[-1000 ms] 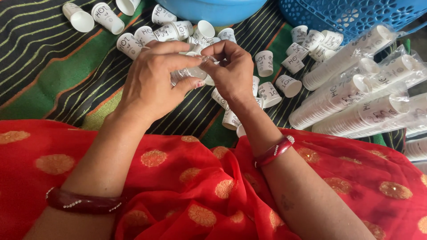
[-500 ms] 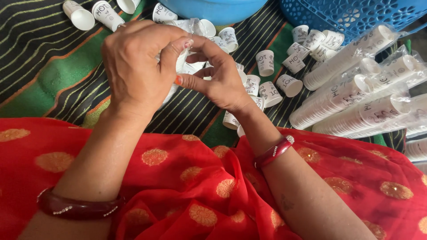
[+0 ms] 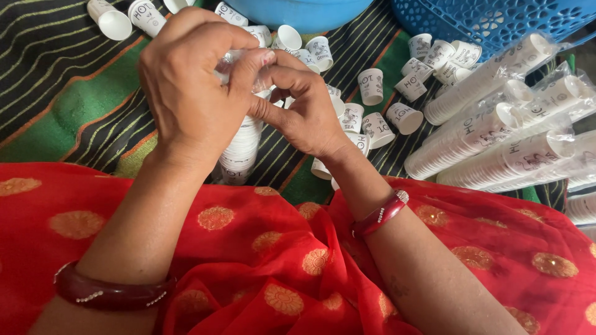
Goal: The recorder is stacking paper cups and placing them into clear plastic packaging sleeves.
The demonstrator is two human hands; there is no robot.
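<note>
Both hands are raised together over a striped mat [image 3: 68,93]. My left hand [image 3: 192,93] and my right hand [image 3: 304,115] pinch the clear plastic top of a wrapped stack of small white paper cups [image 3: 241,149]. The stack hangs down between the hands, its lower end close to the red cloth [image 3: 248,248] on my lap. The upper part of the stack is hidden behind my fingers.
Several loose white paper cups [image 3: 372,87] lie scattered on the mat. Long plastic-wrapped sleeves of cups [image 3: 490,142] lie at the right. A blue tub [image 3: 310,12] and a blue basket [image 3: 496,18] stand at the far edge.
Both hands have risen from the mat toward the camera, lifting the wrapped stack of cups upright; the fingers have kept working at its plastic top.
</note>
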